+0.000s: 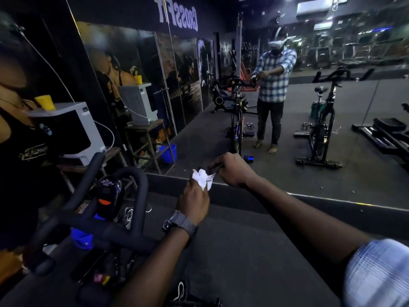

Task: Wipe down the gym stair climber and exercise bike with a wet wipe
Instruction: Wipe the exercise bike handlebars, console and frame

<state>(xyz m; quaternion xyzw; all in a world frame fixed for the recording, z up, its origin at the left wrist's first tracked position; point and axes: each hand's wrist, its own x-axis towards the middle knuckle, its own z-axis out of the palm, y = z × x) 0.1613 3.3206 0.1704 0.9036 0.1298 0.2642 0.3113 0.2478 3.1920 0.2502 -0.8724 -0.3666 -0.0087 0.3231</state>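
The exercise bike's black handlebars (124, 235) fill the lower left, with a small console (108, 193) in their middle. My left hand (194, 200), a watch on its wrist, grips a crumpled white wet wipe (202, 177) to the right of the handlebars. Just above and right of it, my right hand (234, 169) pinches a thin dark strip at the wipe's edge; what the strip is I cannot tell. Both hands are held in the air, apart from the bike. No stair climber is recognisable.
A large wall mirror (287, 120) stands ahead, its bottom edge just beyond my hands. It reflects me, this bike and another exercise bike (325, 120). At left a white machine (75, 131) with a yellow cup (45, 102) sits on a wooden stool. Black mat flooring (254, 251) lies below.
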